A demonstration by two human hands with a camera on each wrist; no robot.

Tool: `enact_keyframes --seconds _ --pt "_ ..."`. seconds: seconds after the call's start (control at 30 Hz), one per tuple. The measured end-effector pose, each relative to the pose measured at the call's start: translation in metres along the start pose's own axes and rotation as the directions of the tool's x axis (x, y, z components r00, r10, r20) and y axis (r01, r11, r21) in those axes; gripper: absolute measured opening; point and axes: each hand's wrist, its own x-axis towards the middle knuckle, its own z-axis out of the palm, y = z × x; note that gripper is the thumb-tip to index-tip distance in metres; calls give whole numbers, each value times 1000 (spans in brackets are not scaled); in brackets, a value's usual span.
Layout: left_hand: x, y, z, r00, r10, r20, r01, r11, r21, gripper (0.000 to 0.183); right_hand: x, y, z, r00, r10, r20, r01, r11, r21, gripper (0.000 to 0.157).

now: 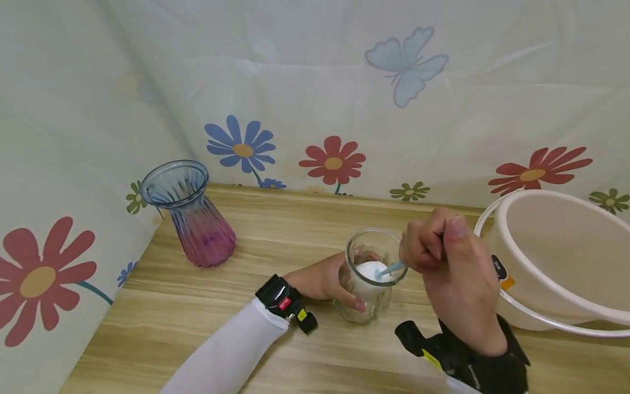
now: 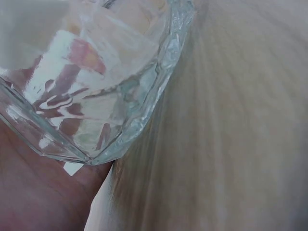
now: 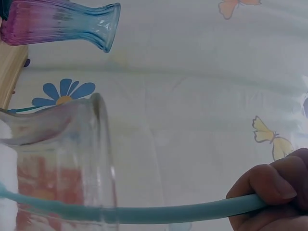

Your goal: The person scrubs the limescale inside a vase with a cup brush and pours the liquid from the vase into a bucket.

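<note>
A clear glass jar [image 1: 378, 304] with a round rim stands tilted slightly at the middle of the table. My left hand [image 1: 327, 279] holds it round the side, thumb in front and fingers behind. In the left wrist view the faceted base of the jar lies against my palm [image 2: 43, 192]. Inside the jar is the white, rounded head of a sponge cup brush [image 1: 366, 269]. Its slim light-blue handle [image 3: 168, 215] passes out over the rim to my right hand [image 1: 455, 279], whose curled fingers grip the end.
A ribbed glass vase [image 1: 206, 230], blue above and pink below, stands at the back left. At the right is a pale bucket [image 1: 521, 273] with a white handle. A flower-printed cloth [image 1: 295, 82] hangs behind the wooden table [image 1: 275, 230].
</note>
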Motion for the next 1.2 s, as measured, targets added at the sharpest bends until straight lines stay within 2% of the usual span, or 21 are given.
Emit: enact_keyframes --seconds 0.17,0.3,0.5,0.63,0.8,0.97,1.2 --pt "0 -1 0 1000 -4 -6 4 1000 11 82 2 5 1 998 69 -3 -70 995 -67 39" --pt "-1 -1 -1 1000 -22 2 22 1000 23 80 5 7 4 990 141 10 -138 979 -152 37" --pt "-1 1 -2 999 -30 16 29 998 52 79 6 11 8 969 247 6 -238 937 -255 37" --pt "-2 2 -1 999 -41 9 40 997 59 79 6 16 10 953 303 -8 -288 898 -331 40" --pt "-2 2 0 999 -53 8 53 998 42 80 6 19 11 936 351 17 -316 862 -396 40" --pt "-1 1 0 999 -41 7 40 998 51 80 6 19 10 936 351 13 -316 858 -404 40" --pt "-1 1 0 999 -34 10 34 998 49 77 6 18 10 933 360 15 -329 868 -371 39"
